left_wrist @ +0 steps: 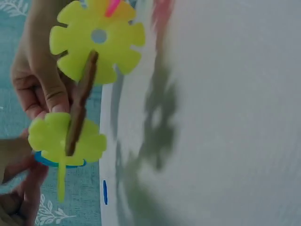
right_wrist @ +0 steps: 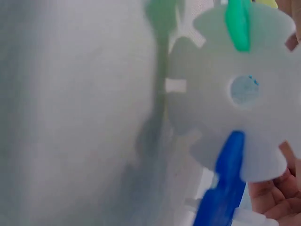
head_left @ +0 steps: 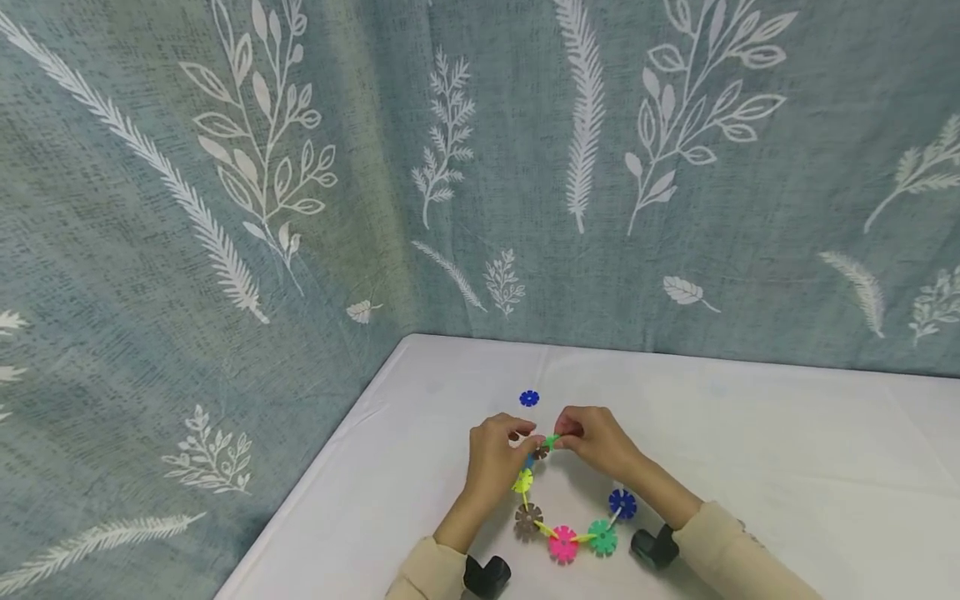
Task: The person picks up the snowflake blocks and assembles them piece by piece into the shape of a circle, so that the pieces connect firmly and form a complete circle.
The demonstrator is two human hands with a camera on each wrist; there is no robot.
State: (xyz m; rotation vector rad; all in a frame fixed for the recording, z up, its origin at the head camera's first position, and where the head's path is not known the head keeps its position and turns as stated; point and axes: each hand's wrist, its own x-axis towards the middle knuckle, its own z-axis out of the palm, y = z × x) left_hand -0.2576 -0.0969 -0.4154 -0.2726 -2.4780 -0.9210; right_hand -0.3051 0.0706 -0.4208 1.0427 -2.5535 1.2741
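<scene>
A chain of notched plastic discs hangs in a loop between both hands. My left hand (head_left: 495, 458) pinches its upper left end near a small brown disc (head_left: 541, 453). From the other side, my right hand (head_left: 600, 437) pinches a green disc (head_left: 552, 441) against that end. Lower along the chain are a yellow disc (head_left: 523, 481), a larger brown disc (head_left: 528, 521), a pink disc (head_left: 563, 545) and a teal-green disc (head_left: 602, 537). A dark blue disc (head_left: 622, 503) forms the free end, joined through a whitish disc (right_wrist: 207, 94). Fingertips partly hide the join.
A loose blue disc (head_left: 529, 398) lies on the white table (head_left: 787, 467) beyond the hands. A black wrist-worn device (head_left: 487, 577) sits by the left sleeve, another black device (head_left: 655, 547) by the right. Patterned blue-green curtains (head_left: 525, 167) stand behind and to the left.
</scene>
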